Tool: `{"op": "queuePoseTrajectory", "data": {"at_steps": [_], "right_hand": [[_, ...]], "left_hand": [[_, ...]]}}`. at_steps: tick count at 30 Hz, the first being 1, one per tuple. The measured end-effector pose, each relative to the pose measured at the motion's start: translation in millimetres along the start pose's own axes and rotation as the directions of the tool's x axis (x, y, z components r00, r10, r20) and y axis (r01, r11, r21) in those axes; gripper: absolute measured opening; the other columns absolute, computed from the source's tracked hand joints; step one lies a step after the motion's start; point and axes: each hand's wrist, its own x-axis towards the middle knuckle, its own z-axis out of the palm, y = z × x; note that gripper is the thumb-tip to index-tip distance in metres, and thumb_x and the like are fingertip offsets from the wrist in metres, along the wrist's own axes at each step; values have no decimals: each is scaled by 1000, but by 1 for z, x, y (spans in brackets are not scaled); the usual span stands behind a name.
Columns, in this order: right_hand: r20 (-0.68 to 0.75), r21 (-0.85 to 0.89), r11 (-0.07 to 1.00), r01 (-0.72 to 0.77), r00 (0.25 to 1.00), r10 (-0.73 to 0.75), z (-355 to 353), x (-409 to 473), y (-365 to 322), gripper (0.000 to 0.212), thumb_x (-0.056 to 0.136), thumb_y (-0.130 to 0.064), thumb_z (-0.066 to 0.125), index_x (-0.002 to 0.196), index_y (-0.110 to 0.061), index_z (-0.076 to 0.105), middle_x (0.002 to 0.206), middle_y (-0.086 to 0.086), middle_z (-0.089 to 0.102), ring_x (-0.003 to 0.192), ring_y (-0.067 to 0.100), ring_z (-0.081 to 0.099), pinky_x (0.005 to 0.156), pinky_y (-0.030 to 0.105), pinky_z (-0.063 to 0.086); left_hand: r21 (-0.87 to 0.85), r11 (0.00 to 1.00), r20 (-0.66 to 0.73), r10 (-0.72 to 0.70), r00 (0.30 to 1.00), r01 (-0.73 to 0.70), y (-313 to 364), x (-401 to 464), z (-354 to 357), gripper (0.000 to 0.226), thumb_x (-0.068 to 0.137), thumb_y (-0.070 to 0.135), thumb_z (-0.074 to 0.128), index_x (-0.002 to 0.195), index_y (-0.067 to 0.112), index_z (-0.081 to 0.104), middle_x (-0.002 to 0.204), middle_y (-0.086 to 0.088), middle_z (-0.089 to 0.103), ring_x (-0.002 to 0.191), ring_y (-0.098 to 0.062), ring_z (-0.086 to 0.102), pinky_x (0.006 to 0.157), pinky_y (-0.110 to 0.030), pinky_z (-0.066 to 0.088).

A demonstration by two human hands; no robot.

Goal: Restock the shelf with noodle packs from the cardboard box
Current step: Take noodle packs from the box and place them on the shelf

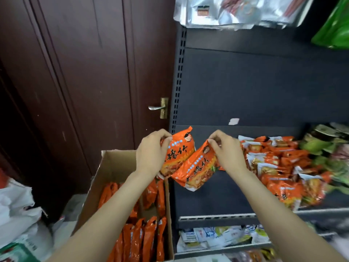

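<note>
Two noodle packs carried from box to shelf.
Left hand (151, 154) pinched one orange pack (179, 154), right hand (226, 152) the second pack (196, 167); best laid flat on bare shelf (217, 195) beside stocked packs (279, 167), clear of cardboard box (113, 167).

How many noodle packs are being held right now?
2: one noodle pack in the left hand, another in the right hand, both above the shelf's bare left end.

Glossy orange plastic noodle packs (181, 157) are catching the light; the cardboard box (111, 167) is looking matt, the metal shelf (217, 195) dark and dull.
</note>
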Motion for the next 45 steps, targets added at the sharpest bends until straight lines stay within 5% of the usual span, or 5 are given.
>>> {"op": "queuePoseTrajectory", "data": {"at_steps": [18,26,34,41,45], "right_hand": [[141,-29,980,-196,970,198,6,89,223,10,93,-4,51,98,-6,59,81,5,64,76,23,62,62,27,41],[274,-156,969,-189,935,227,18,95,246,52,86,8,50,132,-15,41,124,15,46,112,31,51,89,37,47],[490,145,979,-144,870,56,-5,75,241,69,79,-1,69,139,-20,40,128,-1,52,121,13,48,100,25,39],[471,26,983,-181,870,148,-15,68,252,50,82,-15,70,128,-10,50,118,6,60,107,23,56,81,24,40],[468,-83,987,-136,869,159,0,67,262,55,83,-16,69,133,-15,47,125,7,56,114,25,53,93,32,44]], "left_hand": [[68,991,-20,-114,993,115,38,59,183,10,93,25,55,88,23,64,83,6,66,80,-14,62,70,-37,52],[63,997,90,-38,995,33,43,61,189,9,93,24,56,89,21,64,84,11,65,80,-9,61,70,-30,49],[-84,995,267,-38,963,62,53,57,222,9,92,23,58,85,22,63,77,5,66,71,-12,60,65,-26,46],[-186,955,363,-153,919,233,49,45,275,8,92,13,57,88,14,64,80,6,63,76,-7,57,63,-8,41],[-62,944,393,-274,878,323,36,43,295,9,93,11,55,95,10,64,89,3,63,83,-9,58,65,-9,40]]}}
